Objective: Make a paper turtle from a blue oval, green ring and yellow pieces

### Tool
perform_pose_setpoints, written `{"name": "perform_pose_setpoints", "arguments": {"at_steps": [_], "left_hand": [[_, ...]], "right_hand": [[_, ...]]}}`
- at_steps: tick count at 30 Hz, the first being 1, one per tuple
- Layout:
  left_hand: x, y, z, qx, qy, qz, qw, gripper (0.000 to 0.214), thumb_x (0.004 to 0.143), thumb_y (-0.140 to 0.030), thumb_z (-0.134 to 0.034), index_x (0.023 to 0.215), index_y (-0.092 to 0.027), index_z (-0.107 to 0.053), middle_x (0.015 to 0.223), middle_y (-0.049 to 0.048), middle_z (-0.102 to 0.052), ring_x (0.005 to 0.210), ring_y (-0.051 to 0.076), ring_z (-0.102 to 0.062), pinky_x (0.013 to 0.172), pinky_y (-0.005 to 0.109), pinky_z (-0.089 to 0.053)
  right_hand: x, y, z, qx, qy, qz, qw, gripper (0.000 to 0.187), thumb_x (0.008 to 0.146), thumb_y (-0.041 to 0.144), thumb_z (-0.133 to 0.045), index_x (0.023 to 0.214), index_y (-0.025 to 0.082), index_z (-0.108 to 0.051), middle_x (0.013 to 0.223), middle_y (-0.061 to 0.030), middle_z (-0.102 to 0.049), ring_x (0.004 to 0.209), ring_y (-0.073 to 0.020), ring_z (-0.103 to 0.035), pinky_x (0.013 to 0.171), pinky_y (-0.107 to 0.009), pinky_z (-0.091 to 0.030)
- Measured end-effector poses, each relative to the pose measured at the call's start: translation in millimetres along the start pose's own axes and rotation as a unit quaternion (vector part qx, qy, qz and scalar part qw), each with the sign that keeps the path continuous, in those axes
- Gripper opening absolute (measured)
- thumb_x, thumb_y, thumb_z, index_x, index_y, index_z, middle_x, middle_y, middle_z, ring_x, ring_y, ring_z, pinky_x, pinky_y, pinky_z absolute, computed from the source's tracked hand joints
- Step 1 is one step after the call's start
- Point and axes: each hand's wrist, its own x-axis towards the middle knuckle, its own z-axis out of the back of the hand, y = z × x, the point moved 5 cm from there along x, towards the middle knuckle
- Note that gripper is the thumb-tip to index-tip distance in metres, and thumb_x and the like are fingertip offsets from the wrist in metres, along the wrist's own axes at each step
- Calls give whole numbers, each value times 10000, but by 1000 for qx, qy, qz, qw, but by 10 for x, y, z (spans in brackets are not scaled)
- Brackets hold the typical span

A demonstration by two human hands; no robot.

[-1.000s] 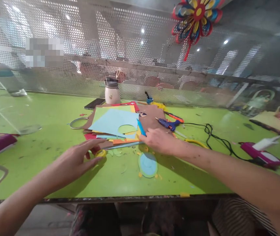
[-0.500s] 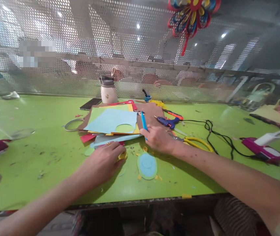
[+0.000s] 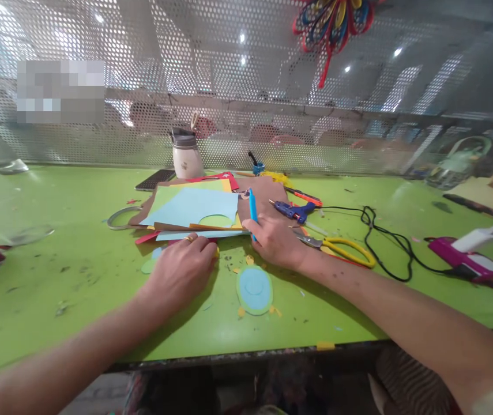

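My right hand [image 3: 274,239] is closed round a blue pen [image 3: 253,206], its tip pointing up and away, at the front right corner of a stack of coloured paper. On top of that stack lies a light blue sheet [image 3: 189,206] with a curved cut-out. At the stack's front edge my left hand [image 3: 185,259] is closed, fingers curled down; a sliver of a small yellow piece [image 3: 217,252] shows beside its fingers, the rest hidden. Between the hands, nearer me, lies a paper turtle [image 3: 255,288] in blue, green and yellow.
Right of the stack are a blue glue gun [image 3: 296,211], yellow-handled scissors [image 3: 347,252] and a black cord [image 3: 391,239] running to a magenta power strip [image 3: 466,259]. A tape roll [image 3: 119,219], phone [image 3: 155,180] and white bottle [image 3: 187,158] stand to the left and behind.
My left hand has moved forward to the stack's front edge, and the yellow piece in it is now mostly hidden. My right hand keeps the pen in nearly the same place.
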Motion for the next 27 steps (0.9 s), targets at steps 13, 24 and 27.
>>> {"name": "perform_pose_setpoints", "arguments": {"at_steps": [13,24,27], "left_hand": [[-182,72,158,30,-90,-2,995,280,932,-180,-409,775,-188,-640,733,77,-652,664,242,-592,553,349,-433],[170,18,-54,-75,9,-139,987,238,877,-68,-425,919,-166,-638,949,107,-628,854,265,-579,712,385,-478],[165,48,-61,-97,12,-135,986,256,872,-49,-391,895,-154,-623,932,107,-621,852,265,-573,698,381,-468]], "right_hand": [[-41,25,-51,51,19,16,998,293,868,85,-472,1135,115,-591,887,-142,-639,948,-283,-528,761,-346,-431],[-169,-108,227,223,23,-34,974,462,836,131,-586,1287,201,-517,986,-60,-692,848,-198,-630,725,-288,-484],[-249,-203,295,274,4,-61,960,416,874,94,-516,1273,209,-515,942,-35,-700,831,-169,-647,733,-272,-501]]}}
